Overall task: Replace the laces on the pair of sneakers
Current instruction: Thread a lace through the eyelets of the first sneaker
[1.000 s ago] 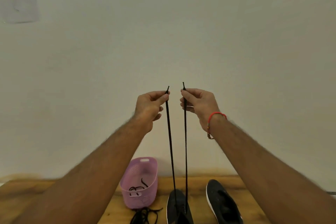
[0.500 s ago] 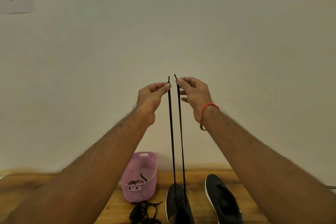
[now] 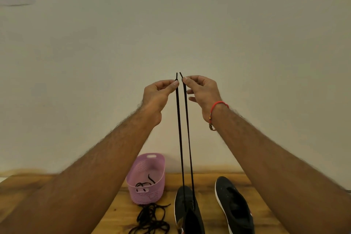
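Nearest, at about 6 o'clock, a loose tangle of black laces [image 3: 152, 218] is seen lying on the wooden table [image 3: 207, 192]. Just to its right the left-hand sneaker [image 3: 188, 213] is parked, with a black lace [image 3: 180, 138] threaded through it and pulled straight up in two taut strands. The second sneaker [image 3: 234, 205] is set at roughly 5 o'clock, apart from the first, no lace visible in it. A bit farther back, a pink perforated basket [image 3: 146, 182] is placed near the wall, and another dark lace is coiled inside it. Farthest out, up toward 12 o'clock, one lace tip is pinched by the left hand [image 3: 157, 97] between thumb and forefinger, and the other tip is pinched the same way by the right hand [image 3: 203, 93], both grips closed tight, the hands nearly touching. A red bracelet [image 3: 218, 104] is worn on the right wrist.
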The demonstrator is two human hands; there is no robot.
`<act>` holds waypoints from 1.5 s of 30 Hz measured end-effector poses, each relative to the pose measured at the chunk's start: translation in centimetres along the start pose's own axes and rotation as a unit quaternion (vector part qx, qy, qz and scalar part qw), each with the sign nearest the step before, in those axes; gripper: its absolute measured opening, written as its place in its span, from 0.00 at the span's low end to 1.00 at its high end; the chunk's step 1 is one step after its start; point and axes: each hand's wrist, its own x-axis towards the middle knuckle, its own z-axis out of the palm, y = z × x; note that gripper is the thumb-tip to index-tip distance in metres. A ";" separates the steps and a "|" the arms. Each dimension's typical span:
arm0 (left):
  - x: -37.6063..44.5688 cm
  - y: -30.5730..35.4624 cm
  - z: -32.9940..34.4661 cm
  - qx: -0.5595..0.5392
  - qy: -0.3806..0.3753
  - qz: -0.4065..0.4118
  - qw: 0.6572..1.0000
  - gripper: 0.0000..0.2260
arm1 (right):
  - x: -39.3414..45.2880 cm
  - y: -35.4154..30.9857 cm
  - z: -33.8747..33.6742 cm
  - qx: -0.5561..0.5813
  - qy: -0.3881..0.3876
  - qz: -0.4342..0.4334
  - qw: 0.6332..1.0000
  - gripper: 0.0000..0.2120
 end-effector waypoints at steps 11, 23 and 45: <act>-1.0 -2.7 1.3 -0.011 -0.113 -0.002 0.993 0.08 | -0.8 2.6 -1.3 0.056 -0.075 0.014 0.995 0.20; -0.1 -5.2 3.9 -0.029 -0.046 -0.023 0.998 0.11 | -9.4 20.7 -5.0 -0.220 -0.330 0.092 0.913 0.19; -7.6 -30.7 -3.3 0.416 -0.249 -0.115 0.867 0.08 | -9.4 31.7 -6.5 0.067 -0.108 0.295 0.947 0.12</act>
